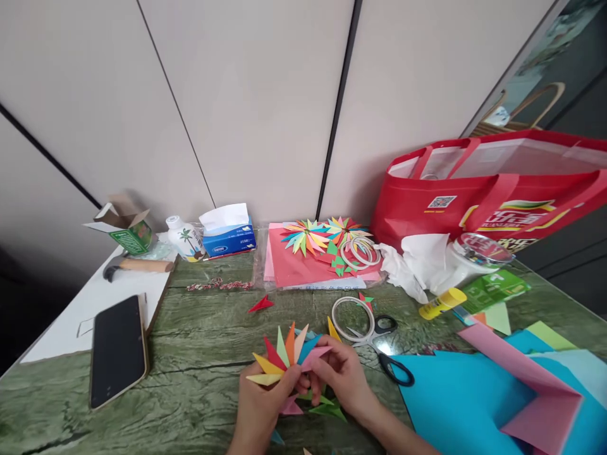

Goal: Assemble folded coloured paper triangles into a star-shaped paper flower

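A fan of folded paper points (281,349) in yellow, red, green, orange, blue and pink is held between both hands above the green table (199,379). My left hand (265,398) grips its lower left part, thumb on the paper. On the right side, my right hand (342,376) pinches the pink point. Loose green and pink folded pieces (327,409) lie beneath the hands. A red folded piece (261,304) rests beyond them. Scissors (385,344) and a tape roll (351,319) lie just past my right hand.
Finished paper stars (306,238) sit on red paper (284,272) at the back. A phone (118,351) and hammer (142,265) are left. Blue sheets (446,398), a glue stick (442,304) and a red bag (412,212) are right. A tissue box (230,239) stands behind.
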A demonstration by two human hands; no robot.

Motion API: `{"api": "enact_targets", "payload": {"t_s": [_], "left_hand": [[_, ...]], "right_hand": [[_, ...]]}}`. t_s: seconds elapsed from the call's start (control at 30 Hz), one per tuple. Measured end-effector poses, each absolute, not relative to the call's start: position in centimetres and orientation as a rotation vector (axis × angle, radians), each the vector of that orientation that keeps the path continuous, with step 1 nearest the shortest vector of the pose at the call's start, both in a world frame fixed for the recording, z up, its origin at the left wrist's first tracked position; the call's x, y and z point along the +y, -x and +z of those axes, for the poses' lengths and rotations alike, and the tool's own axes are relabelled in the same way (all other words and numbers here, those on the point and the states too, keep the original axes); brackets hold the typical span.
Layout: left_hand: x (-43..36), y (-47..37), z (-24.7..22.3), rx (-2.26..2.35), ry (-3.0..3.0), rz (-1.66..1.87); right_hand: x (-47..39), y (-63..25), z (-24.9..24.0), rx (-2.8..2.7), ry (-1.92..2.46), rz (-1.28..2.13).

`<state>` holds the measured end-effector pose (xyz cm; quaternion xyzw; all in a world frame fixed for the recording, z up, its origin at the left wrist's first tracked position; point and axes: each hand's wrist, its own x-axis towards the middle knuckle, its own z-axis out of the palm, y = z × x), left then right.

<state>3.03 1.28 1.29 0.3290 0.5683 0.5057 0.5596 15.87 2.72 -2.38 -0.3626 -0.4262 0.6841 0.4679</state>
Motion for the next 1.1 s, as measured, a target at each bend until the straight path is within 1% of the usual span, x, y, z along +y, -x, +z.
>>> {"api": "enact_targets", "payload": {"t_s": [0.27,0.53,0.73,0.87,1.1], "left_hand": [[1.3,-2.9,1.1,1.342,-0.790,1.170],[1.5,-2.6,0.6,1.307,-0.751,1.119],[1.1,-3.1,0.8,1.222,-0.722,1.228],[0.7,-3.2,1.4,1.186,-0.683,1.332],[-0.7,-3.6,2.2,1.083,-0.670,1.493]], "right_hand": [[3.0,-15.6,-2.3,-1.038,0.865,1.763],[3.2,-15.1,-2.4,-1.042,0.911,1.636],[2.8,-15.3,-1.5,-1.050,0.935,1.514],[2.3,-15.6,-0.4,-1.133,0.936,1.511],[1.0,-15.4,0.9,-1.166,0.808,1.495]]}}
